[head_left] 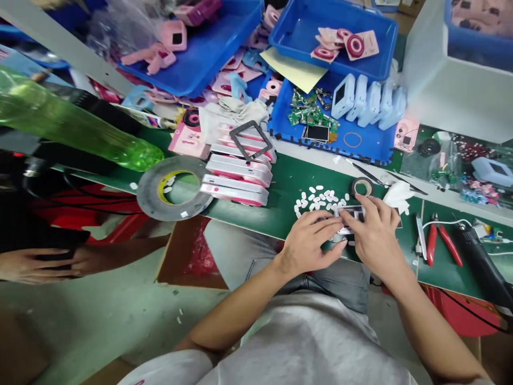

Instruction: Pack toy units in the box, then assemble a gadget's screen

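Observation:
At the front edge of the green bench lies a small white rectangular casing (351,215) with a dark-edged window, partly hidden under my fingers. My left hand (312,240) grips its left side, fingers along the top and thumb lower down. From the right, my right hand (374,232) holds the same casing, its index finger pressed on the face and its thumb hidden. Loose white oval pads (318,199) are scattered just beyond my left hand. A small tape roll (362,187) sits beyond my right fingers, with crumpled white paper (398,195) beside it.
Left stand a stack of white-and-pink casings (236,179) under a black square frame (251,140) and a big tape roll (176,188). Blue trays (332,53) stand behind. Red-handled pliers (438,243) and a black corded tool (481,262) lie right. Another person's hands (44,264) show at left.

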`<state>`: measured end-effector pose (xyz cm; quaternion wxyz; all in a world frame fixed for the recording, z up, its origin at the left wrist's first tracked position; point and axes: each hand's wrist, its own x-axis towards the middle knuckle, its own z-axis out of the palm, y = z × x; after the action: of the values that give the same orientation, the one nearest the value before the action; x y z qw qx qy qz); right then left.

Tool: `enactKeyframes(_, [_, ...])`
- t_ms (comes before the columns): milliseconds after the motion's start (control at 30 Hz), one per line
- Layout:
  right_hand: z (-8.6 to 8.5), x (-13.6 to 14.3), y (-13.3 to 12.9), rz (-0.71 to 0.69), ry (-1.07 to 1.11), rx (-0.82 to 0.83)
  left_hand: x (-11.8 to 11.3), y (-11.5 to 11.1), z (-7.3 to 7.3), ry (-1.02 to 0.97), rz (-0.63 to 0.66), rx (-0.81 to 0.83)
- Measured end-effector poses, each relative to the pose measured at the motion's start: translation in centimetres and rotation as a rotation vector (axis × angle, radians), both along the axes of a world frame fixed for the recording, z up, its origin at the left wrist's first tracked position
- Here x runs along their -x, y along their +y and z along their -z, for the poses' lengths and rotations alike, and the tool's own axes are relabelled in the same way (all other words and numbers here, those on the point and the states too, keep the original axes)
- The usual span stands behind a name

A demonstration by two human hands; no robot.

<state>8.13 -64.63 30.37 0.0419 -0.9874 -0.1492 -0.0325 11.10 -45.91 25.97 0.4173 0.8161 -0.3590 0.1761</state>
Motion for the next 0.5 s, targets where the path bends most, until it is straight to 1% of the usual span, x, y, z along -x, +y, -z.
enactKeyframes(133, [-0.1,-0.1,-0.5,-0.005,0.018,-0.006,0.2,-0.1,0.5,0.009,-0.008,0.041])
enactKeyframes(233, [-0.1,0.1,-1.0,0.029,0.007,-0.009,0.3,-0.2,0.8,0.033,-0.004,0.050])
enactKeyframes(500, [-0.2,0.3,-2.4,0.104,-0.078,0.018,0.2,-0.4,0.3,0.018,-0.021,0.049])
